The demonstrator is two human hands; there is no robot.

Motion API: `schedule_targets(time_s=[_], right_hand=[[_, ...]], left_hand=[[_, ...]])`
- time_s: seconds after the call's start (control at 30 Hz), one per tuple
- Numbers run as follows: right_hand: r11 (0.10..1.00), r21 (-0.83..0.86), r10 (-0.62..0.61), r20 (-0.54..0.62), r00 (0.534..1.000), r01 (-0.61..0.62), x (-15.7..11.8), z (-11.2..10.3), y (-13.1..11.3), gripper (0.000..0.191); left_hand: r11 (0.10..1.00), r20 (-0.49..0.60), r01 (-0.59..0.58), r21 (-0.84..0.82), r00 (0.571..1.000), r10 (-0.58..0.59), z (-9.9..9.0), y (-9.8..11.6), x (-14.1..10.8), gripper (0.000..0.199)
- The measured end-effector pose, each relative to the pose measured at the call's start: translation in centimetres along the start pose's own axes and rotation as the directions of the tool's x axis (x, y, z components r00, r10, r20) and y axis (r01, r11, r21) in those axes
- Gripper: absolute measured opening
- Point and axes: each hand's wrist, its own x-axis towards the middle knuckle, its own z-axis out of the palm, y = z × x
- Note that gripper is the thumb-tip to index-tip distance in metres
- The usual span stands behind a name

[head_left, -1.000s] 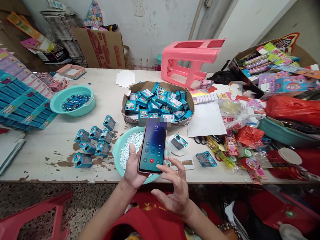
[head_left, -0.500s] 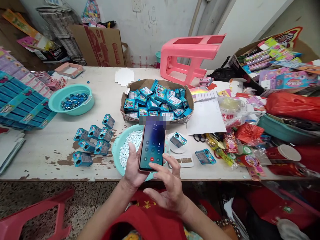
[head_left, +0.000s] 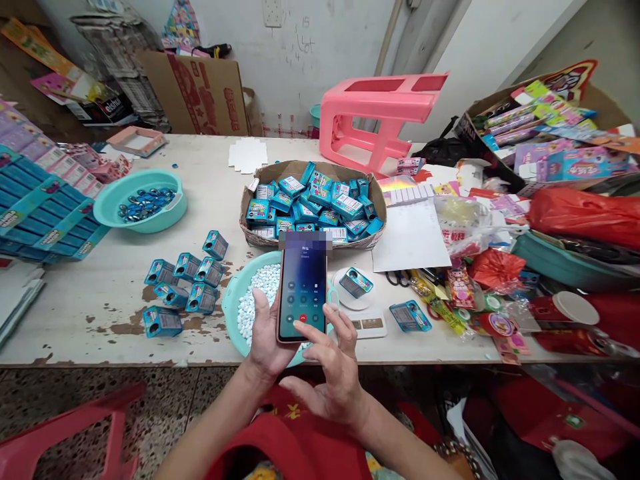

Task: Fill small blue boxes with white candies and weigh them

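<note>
My left hand (head_left: 265, 340) grips a smartphone (head_left: 303, 287) upright over the table's front edge. A call screen with a red button shows on it, its top part blurred out. The index fingertip of my right hand (head_left: 333, 363) is at the lower screen, the other fingers spread and holding nothing. Beneath the phone is a turquoise basin (head_left: 231, 303) of small white candies (head_left: 260, 293), partly hidden. Right of it, a small blue box (head_left: 356, 283) rests on a white kitchen scale (head_left: 373, 325). Another blue box (head_left: 411, 315) lies beside the scale.
A cut-down carton (head_left: 245, 223) full of blue boxes stands behind the phone. Several blue boxes (head_left: 187, 265) sit at left, near a basin (head_left: 173, 217) of shiny blue pieces. A pink stool (head_left: 385, 100) lies at the back. Packets and bags (head_left: 465, 227) crowd the right.
My right index finger has shifted slightly left and up on the phone's lower screen. The phone stays in my left hand, and the view has moved a little.
</note>
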Motion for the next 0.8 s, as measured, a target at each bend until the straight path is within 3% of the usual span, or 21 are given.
schedule_targets(time_s=[0.3,0.6,0.8], right_hand=[[0.999,-0.006,-0.033,0.026,0.999,0.033,0.6,0.7,-0.5,0.023],[0.999,-0.026,0.017,-0.168,0.986,-0.022,0.5,0.9,-1.0,0.015],[0.995,-0.059,0.068,-0.101,0.993,-0.074,0.0,1.2,-1.2,0.023]], left_hand=[[1.000,0.057,0.021,-0.001,0.998,-0.021,-0.4,0.4,0.0,0.080],[0.999,0.150,0.030,0.020,0.988,-0.033,0.5,1.0,-0.2,0.076],[1.000,0.103,0.025,0.014,0.994,-0.026,0.3,0.9,0.1,0.075]])
